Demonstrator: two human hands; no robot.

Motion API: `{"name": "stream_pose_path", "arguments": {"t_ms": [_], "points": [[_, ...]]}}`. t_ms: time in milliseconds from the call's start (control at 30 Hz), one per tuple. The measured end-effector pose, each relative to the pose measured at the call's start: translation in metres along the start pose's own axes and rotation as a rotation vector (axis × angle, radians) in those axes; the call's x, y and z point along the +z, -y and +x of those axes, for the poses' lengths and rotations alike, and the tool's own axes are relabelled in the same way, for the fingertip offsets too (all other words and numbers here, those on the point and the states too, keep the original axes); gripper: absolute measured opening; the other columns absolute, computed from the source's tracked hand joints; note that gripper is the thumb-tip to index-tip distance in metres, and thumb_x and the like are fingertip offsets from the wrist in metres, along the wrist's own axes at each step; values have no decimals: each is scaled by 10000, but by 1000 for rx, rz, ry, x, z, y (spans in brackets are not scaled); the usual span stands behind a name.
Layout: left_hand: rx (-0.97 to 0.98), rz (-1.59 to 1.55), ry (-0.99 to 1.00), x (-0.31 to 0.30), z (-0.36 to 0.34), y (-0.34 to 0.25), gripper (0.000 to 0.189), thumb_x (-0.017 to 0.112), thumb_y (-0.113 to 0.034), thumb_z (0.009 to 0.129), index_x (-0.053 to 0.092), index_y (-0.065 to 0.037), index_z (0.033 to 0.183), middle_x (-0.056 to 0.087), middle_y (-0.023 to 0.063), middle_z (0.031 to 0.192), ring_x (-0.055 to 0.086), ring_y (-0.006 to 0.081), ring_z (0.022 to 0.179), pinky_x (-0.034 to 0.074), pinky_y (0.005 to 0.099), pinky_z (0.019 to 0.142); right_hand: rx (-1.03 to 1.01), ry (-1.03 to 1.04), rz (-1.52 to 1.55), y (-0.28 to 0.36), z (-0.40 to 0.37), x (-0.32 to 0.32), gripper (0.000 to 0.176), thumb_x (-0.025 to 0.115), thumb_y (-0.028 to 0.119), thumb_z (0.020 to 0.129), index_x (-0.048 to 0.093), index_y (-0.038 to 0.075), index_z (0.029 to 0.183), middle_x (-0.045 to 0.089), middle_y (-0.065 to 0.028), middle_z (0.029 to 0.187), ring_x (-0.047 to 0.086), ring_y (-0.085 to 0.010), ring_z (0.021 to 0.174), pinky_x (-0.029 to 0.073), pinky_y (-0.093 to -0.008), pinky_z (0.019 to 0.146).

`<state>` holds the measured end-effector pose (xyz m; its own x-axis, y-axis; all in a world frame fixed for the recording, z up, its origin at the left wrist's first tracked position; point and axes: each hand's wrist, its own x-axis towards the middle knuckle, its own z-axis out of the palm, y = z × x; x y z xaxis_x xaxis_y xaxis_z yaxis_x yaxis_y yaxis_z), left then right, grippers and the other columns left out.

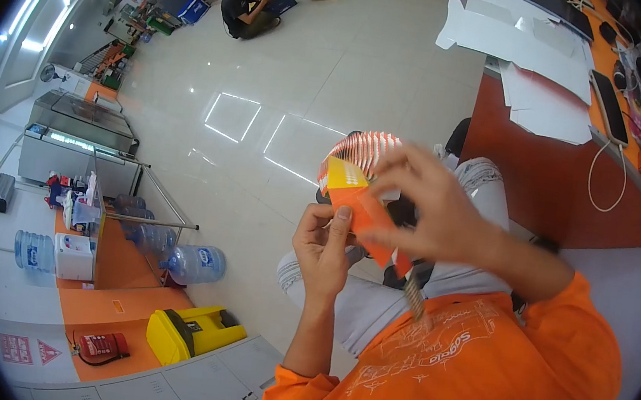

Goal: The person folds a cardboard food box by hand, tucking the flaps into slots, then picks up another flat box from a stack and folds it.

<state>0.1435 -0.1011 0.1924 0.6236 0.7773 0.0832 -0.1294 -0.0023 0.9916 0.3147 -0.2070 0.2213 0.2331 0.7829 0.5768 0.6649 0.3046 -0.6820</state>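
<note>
My left hand (323,249) pinches a folded orange paper piece (353,209) between thumb and fingers, over my lap. A yellow flap with white print (347,174) forms its upper end. My right hand (438,208) is at the paper's right side, blurred by motion, with its thumb and fingers apart and overlapping the edge. Behind the paper, a curved row of red-and-white pointed folds (369,149) fans out near my feet. A narrow striped strip (414,297) shows below the paper, against my orange shirt (468,356).
To the right, a desk (548,185) carries white sheets (545,103), a phone and cables. At left are a blue water bottle (196,263) lying on its side, a yellow bin (197,334) and a fire extinguisher (102,347). Another person (242,12) crouches across the tiled floor.
</note>
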Motion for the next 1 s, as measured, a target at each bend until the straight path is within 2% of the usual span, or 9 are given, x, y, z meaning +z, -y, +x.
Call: {"name": "stream_pose_path", "arguments": {"t_ms": [133, 200, 300, 433, 500, 600, 700, 867, 1000], "points": [[-12, -167, 46, 21, -2, 7, 155, 595, -181, 1055, 572, -38, 996, 664, 80, 1037, 666, 129, 879, 602, 323, 739, 100, -90, -7, 1, -33, 21, 392, 801, 143, 827, 603, 2, 1134, 638, -168, 1102, 623, -328, 1146, 534, -445, 942], [3, -206, 23, 26, 3, 11, 164, 538, -184, 1075, 569, -41, 1002, 656, 81, 1081, 669, 161, 975, 582, 391, 899, 41, -160, 47, -8, -37, 21, 316, 753, 83, 863, 614, -13, 1130, 652, -160, 1067, 683, -301, 1005, 573, -390, 832], [29, -265, 68, 25, 8, 18, 177, 493, -188, 1089, 568, -39, 1031, 649, 87, 1120, 658, 183, 1057, 532, 427, 996, 104, -175, 136, -6, -35, 16, 242, 699, 42, 906, 623, -30, 1124, 672, -153, 1023, 706, -261, 841, 571, -307, 729], [74, -221, 21, 16, 11, 39, 148, 534, -160, 1070, 582, -23, 1041, 652, 93, 1124, 662, 189, 1066, 530, 413, 992, 141, -177, 147, -10, -36, 11, 198, 664, 31, 937, 630, -42, 1118, 690, -137, 999, 697, -180, 795, 550, -262, 687], [223, -171, -48, 17, 11, 42, 67, 626, -25, 1008, 587, 0, 960, 631, 71, 1038, 608, 102, 937, 505, 267, 846, 503, -148, 388, -11, -38, 6, 141, 612, 22, 977, 632, -42, 1101, 694, -95, 1035, 677, -113, 888, 551, -262, 756], [158, -223, -198, 41, 9, 17, 90, 694, 54, 939, 616, 20, 911, 674, 104, 1044, 666, 135, 969, 546, 286, 874, 576, -254, 695, -24, -39, 12, 176, 602, 52, 994, 635, -26, 1148, 700, -63, 1010, 649, -70, 852, 535, -245, 743], [50, -9, -134, 35, 4, 20, 80, 726, 65, 915, 657, 55, 954, 720, 147, 1034, 711, 168, 965, 571, 291, 887, 560, -250, 669, -22, -39, 9, 183, 622, 95, 1009, 634, -16, 1154, 692, -34, 1006, 632, -64, 865, 520, -235, 773], [92, -30, -97, 37, 0, 33, 127, 722, 20, 941, 687, 75, 1050, 749, 142, 1004, 716, 160, 932, 563, 275, 852, 526, -218, 600, -25, -41, 13, 180, 650, 131, 1017, 653, -18, 1119, 668, -31, 975, 615, -74, 835, 499, -217, 752], [92, -56, -29, 40, 0, 24, 108, 699, 7, 965, 701, 67, 1055, 752, 126, 998, 707, 147, 956, 547, 263, 854, 440, -247, 540, -17, -37, 10, 114, 698, 58, 971, 709, -26, 1048, 660, -79, 1027, 641, -126, 945, 512, -251, 846]]}}
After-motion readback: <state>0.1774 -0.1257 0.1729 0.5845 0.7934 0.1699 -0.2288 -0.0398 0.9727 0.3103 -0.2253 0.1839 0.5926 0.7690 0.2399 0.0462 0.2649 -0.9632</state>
